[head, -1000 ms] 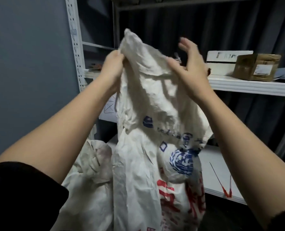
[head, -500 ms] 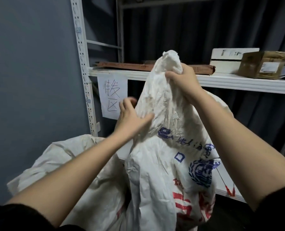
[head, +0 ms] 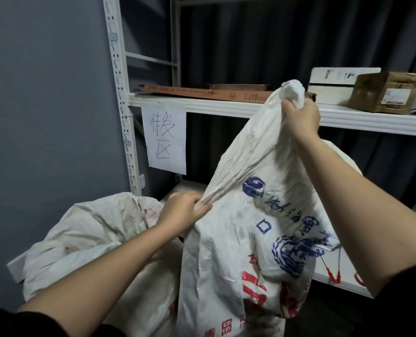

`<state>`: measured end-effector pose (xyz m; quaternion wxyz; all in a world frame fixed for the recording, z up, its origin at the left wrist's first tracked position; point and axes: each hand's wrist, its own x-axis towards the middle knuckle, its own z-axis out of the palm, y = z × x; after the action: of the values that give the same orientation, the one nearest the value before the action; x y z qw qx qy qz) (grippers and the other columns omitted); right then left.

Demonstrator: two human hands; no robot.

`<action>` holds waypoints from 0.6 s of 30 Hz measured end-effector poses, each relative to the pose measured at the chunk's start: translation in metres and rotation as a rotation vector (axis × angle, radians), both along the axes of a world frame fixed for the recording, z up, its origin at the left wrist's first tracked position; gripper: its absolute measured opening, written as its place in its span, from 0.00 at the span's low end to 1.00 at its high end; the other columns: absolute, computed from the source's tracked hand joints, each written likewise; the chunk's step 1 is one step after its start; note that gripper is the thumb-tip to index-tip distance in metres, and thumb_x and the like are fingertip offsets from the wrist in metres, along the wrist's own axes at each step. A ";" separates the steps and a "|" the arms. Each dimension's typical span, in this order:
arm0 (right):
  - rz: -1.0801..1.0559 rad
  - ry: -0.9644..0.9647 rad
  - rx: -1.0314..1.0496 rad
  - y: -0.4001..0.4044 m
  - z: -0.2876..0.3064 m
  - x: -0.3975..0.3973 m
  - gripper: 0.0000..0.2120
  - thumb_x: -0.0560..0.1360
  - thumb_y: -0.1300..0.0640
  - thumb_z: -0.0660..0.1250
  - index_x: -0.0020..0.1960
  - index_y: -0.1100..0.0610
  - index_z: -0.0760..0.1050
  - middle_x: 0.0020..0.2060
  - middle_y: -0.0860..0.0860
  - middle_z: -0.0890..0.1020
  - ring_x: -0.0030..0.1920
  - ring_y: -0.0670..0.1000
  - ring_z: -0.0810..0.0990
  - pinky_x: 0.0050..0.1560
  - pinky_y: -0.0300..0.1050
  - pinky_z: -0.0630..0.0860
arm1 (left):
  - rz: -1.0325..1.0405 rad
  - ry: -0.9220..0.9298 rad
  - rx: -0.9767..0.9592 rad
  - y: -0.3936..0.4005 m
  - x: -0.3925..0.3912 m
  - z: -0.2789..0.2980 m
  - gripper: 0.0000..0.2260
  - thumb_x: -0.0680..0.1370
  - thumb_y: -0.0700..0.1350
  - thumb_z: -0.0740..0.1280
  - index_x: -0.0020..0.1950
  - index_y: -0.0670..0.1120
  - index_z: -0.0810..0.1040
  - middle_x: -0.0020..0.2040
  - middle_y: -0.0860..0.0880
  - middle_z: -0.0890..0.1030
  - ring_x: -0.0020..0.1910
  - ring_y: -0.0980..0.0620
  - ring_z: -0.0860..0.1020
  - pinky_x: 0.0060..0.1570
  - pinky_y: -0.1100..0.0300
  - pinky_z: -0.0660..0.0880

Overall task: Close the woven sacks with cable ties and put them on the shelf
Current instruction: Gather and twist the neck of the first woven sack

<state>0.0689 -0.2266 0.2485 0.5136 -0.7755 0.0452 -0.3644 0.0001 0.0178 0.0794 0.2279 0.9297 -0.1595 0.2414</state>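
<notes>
The white shelf (head: 226, 107) fills the far side of your view, its upper board above and beyond your hands, its lower board behind and to the right of the sack; a brown cardboard box (head: 386, 92) and a white box (head: 333, 83) sit on the upper board, and a handwritten paper sign (head: 164, 139) hangs from its front edge.

The printed woven sack (head: 238, 239) stands right in front of you, between your 2 arms; its long axis runs from the bulky base low at the centre up and to the right, ending in the gathered neck. A 2nd, crumpled sack (head: 80, 234) lies low on your left, just beside the first.

Your right hand (head: 299, 117) is the higher one, fist clamped round the bunched neck, level with the upper board's edge; the tuft of the mouth sticks out above your knuckles. Your left hand (head: 185, 210) is lower and left, pinching a fold of the sack's side where the cloth pulls taut toward the neck.

No cable tie shows on the neck, so it looks not yet closed; 2 red cable ties (head: 333, 273) lie on the lower board, to the right of the sack and below your right forearm. Your right hand is nearer them, yet it holds the neck, so your left would have to free itself to fetch 1.
</notes>
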 end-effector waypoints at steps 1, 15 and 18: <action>-0.012 0.009 0.003 -0.005 -0.003 -0.001 0.18 0.73 0.46 0.62 0.55 0.57 0.75 0.49 0.53 0.80 0.49 0.55 0.78 0.50 0.48 0.74 | -0.032 -0.043 0.007 0.010 0.002 -0.001 0.21 0.72 0.63 0.57 0.33 0.48 0.75 0.33 0.47 0.78 0.36 0.46 0.77 0.39 0.55 0.69; 0.488 0.158 0.207 -0.008 -0.013 -0.010 0.21 0.73 0.40 0.65 0.57 0.54 0.76 0.46 0.48 0.84 0.46 0.46 0.83 0.44 0.41 0.78 | 0.044 0.028 -0.048 0.064 -0.004 -0.004 0.12 0.76 0.58 0.57 0.51 0.53 0.74 0.40 0.55 0.78 0.41 0.48 0.79 0.40 0.55 0.72; 0.618 0.084 0.215 0.003 -0.009 -0.014 0.10 0.76 0.49 0.66 0.50 0.55 0.78 0.39 0.48 0.85 0.40 0.45 0.84 0.39 0.38 0.79 | -0.154 0.286 -0.409 0.034 -0.008 0.023 0.33 0.67 0.62 0.70 0.69 0.54 0.64 0.56 0.60 0.75 0.54 0.58 0.76 0.52 0.62 0.72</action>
<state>0.0548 -0.2238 0.2390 0.6767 -0.7081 -0.1329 -0.1519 -0.0077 0.0513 0.1023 0.4492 0.8740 -0.1437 0.1169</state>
